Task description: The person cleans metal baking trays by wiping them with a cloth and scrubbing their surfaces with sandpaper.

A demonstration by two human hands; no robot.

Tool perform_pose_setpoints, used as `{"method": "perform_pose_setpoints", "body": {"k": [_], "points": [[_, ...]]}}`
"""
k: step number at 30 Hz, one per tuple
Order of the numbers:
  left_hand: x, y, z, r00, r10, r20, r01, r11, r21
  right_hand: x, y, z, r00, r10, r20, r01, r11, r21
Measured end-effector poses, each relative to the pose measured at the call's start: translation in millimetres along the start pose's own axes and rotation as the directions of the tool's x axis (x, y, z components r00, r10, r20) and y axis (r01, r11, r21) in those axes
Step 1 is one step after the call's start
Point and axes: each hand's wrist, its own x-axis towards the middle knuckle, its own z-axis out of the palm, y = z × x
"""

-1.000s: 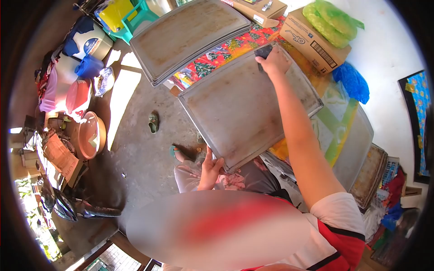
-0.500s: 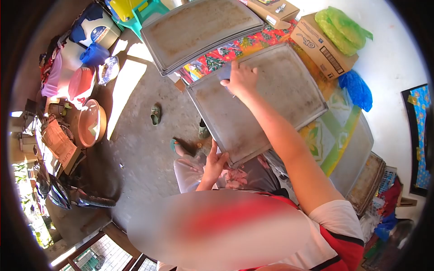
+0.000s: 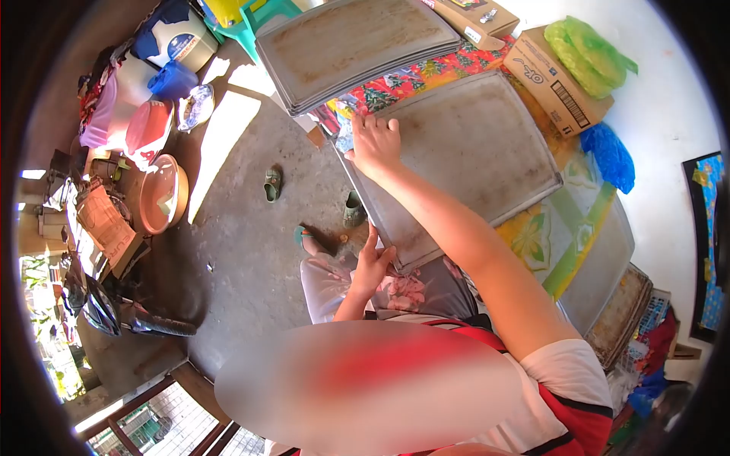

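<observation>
A large grey metal tray (image 3: pixel 479 144) with brownish stains lies slanted in front of me, its near corner over my lap. My left hand (image 3: pixel 371 266) grips the tray's near left corner, thumb on top and fingers along the edge. My right hand (image 3: pixel 376 144) is at the tray's far left corner, fingers bent over a cloth that is mostly hidden beneath them. Beyond it, a stack of similar trays (image 3: pixel 365 49) rests on a red patterned tablecloth (image 3: pixel 426 74).
A cardboard box (image 3: pixel 551 83) with a green plastic bag (image 3: pixel 589 53) stands at the back right, beside a blue bag (image 3: pixel 608 156). More trays (image 3: pixel 620 315) lie at the right. Clogs (image 3: pixel 273 184) and an orange basin (image 3: pixel 163 194) are on the floor at left.
My right hand has swept leftward across the tray, from its far right part to its far left corner. My left hand still holds the near corner. The view has shifted slightly.
</observation>
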Motion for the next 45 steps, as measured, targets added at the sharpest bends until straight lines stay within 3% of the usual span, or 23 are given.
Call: {"method": "perform_pose_setpoints", "body": {"k": [3,8,11,13,16,20,25,26,28,30,33,34,35,37,40,43,45], "points": [[4,-3,-3,1.000,0.011,0.016,-0.011,1.000,-0.003,19,15,-6,0.981,0.191,0.020,-0.191,0.980,0.048],[4,-2,-2,0.999,0.012,0.030,-0.012,1.000,-0.004,-2,-8,0,0.999,0.040,-0.024,-0.038,0.996,0.083],[5,-6,-4,1.000,0.014,0.020,-0.014,1.000,0.004,13,11,-1,0.957,0.289,0.008,-0.288,0.951,0.116],[4,-6,-2,0.999,0.037,0.014,-0.037,0.999,0.014,-2,-3,-3,0.989,0.146,0.031,-0.149,0.975,0.162],[4,-6,-4,0.999,0.026,0.036,-0.026,1.000,0.011,-17,-19,-8,0.952,0.023,0.306,-0.080,0.981,0.174],[3,-2,-1,0.999,0.045,0.005,-0.045,0.999,-0.014,-38,25,-18,0.948,0.223,0.227,-0.294,0.887,0.356],[7,-10,-5,0.999,0.044,0.011,-0.044,0.999,-0.027,-95,185,-39,0.809,0.561,0.177,-0.568,0.667,0.482],[6,-9,-4,0.999,0.039,0.015,-0.039,0.998,-0.043,-106,206,-65,0.761,0.648,0.044,-0.633,0.725,0.272],[7,-9,-7,0.999,0.023,0.026,-0.023,1.000,-0.020,-123,266,-102,0.639,0.768,0.034,-0.766,0.632,0.118],[6,-6,-5,0.999,0.027,0.037,-0.025,0.999,-0.029,-143,318,-107,0.528,0.838,-0.136,-0.847,0.530,-0.023],[3,-1,-3,0.997,0.050,0.055,-0.047,0.997,-0.061,-155,339,-114,0.494,0.869,0.000,-0.869,0.494,-0.013],[2,0,-2,0.998,0.048,0.051,-0.045,0.997,-0.070,-155,329,-98,0.570,0.819,-0.055,-0.821,0.566,-0.075],[2,-1,-1,0.998,0.046,0.044,-0.043,0.996,-0.080,-150,302,-97,0.671,0.741,0.026,-0.736,0.669,-0.105],[2,-2,-1,0.999,0.042,0.030,-0.040,0.997,-0.058,-152,255,-87,0.870,0.493,-0.004,-0.483,0.851,-0.207],[1,2,-1,0.998,0.042,0.039,-0.041,0.999,-0.022,-136,277,-97,0.748,0.663,0.043,-0.642,0.738,-0.210],[1,-1,-1,0.997,0.071,0.029,-0.071,0.997,-0.010,-131,310,-92,0.608,0.785,-0.122,-0.794,0.595,-0.124],[0,2,0,0.996,0.082,0.021,-0.082,0.996,-0.020,-131,248,-88,0.774,0.633,0.021,-0.622,0.765,-0.166]]}}
